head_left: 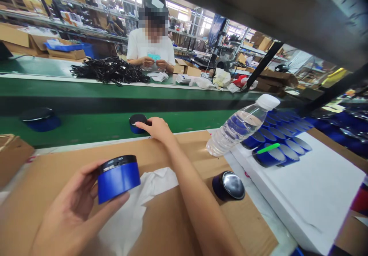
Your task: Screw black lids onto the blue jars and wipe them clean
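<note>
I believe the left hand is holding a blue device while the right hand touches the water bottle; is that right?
Not quite: the head view shows the right hand touching a black-topped device on the green surface, not the water bottle. The left hand does hold a blue device.

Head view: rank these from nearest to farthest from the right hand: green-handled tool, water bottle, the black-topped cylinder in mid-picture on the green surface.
1. Black-topped cylinder, on the green surface, touched by the right hand.
2. Water bottle, off to the right.
3. Green-handled tool, beyond the bottle, farther right.
</note>
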Available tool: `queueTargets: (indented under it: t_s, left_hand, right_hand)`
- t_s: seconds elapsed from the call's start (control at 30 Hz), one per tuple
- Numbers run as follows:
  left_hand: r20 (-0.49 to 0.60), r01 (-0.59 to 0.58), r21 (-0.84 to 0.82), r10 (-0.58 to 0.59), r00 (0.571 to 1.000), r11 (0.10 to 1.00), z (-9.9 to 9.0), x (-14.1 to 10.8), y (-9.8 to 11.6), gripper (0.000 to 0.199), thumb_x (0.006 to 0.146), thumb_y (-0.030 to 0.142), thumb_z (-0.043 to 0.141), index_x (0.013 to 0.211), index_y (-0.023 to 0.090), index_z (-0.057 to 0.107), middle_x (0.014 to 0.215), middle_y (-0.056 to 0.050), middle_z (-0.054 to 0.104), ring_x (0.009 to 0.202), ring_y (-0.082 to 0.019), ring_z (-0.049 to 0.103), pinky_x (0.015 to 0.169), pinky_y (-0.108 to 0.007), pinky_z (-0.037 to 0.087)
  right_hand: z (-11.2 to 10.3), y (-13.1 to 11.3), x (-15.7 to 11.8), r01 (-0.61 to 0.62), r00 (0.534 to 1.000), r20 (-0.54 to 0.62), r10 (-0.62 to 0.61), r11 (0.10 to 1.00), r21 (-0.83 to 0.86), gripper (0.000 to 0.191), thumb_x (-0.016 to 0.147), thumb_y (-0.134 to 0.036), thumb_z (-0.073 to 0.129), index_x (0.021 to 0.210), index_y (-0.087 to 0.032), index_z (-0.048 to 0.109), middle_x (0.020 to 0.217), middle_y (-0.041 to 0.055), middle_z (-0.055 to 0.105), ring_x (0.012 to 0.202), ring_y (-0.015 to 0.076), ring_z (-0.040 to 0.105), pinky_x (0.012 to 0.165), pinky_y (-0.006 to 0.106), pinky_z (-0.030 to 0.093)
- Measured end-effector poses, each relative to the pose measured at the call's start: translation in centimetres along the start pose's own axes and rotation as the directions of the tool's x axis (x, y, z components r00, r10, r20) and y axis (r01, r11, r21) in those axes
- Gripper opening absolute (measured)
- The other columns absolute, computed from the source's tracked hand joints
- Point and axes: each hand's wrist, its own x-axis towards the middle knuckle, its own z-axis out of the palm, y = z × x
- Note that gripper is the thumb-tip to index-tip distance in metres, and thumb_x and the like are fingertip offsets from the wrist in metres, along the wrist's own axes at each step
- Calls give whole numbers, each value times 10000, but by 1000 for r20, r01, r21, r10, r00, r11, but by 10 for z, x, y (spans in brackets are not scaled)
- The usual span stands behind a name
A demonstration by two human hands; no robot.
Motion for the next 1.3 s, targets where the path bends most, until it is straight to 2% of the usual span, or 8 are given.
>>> queueTargets:
  t_s: [0.2,0.4,0.63,0.73,0.87,1.07,1.2,1.3]
  left_hand:
    - [-32,40,-69,-42,999,997,12,-9,11,579,551,423,949,1046,332,663,1054,95,719,1012,-95,693,876,-29,513]
    - [70,28,-4,-27,997,1000,-4,0,-4,582,543,386,933,1048,354,646,1084,80,728,1023,-126,719,856,-83,558]
    - [185,68,72,-80,979,995,-11,4,-8,636,668,462,892,1177,282,555,1254,-29,664,1105,-162,704,904,-124,566]
    - [208,80,84,-95,974,993,-8,0,-4,666,676,488,883,1203,259,546,1266,-50,664,1118,-151,693,912,-99,547]
    - [156,60,55,-68,986,997,-4,-8,0,624,665,492,871,1177,285,582,1195,-11,700,1091,-133,701,916,-80,529]
    - [178,41,19,-44,983,999,3,-13,3,541,619,406,883,1090,293,640,1102,-5,740,1034,-180,747,824,-144,599]
    - [201,-48,-16,51,978,999,5,-12,7,487,636,325,864,1074,307,650,1065,13,751,1013,-155,753,813,-123,587]
    - [223,-48,2,46,974,999,5,-19,13,489,635,321,859,1080,298,658,1134,-8,746,1066,-163,734,875,-144,580]
  right_hand:
    - [-4,-17,-9,50,999,29,-44,972,-229,381,976,-515,630,867,-157,700,987,66,741,1055,221,687,1039,486,500]
    - [2,-6,-4,219,975,67,-212,966,-137,570,926,-273,736,1445,-207,509,1527,117,500,1347,296,542,1089,512,497]
    - [21,-18,-2,43,999,-25,-47,987,-154,519,963,-370,691,1414,-169,530,1289,112,658,1221,291,632,1074,562,490]
    - [4,-29,-6,30,997,-69,-37,994,-109,485,962,-317,691,1401,-177,539,1355,114,626,1222,270,628,1030,495,531]
    - [-42,-36,-20,-39,975,-219,24,997,-61,221,1052,-261,504,1183,-175,659,1135,43,706,1053,200,675,936,397,548]
    - [-75,-25,-51,-286,935,-257,245,948,-138,490,1012,-557,502,1088,-112,692,1034,152,726,1104,310,672,1019,567,471]
    - [-75,-12,-83,-65,964,-263,26,988,-141,426,945,-39,344,1210,-98,672,1172,199,715,1298,332,600,1120,581,397]
    - [-76,-8,-122,168,924,-329,-195,980,-107,525,860,16,315,1166,-196,685,1300,89,685,1421,235,499,1274,518,208]
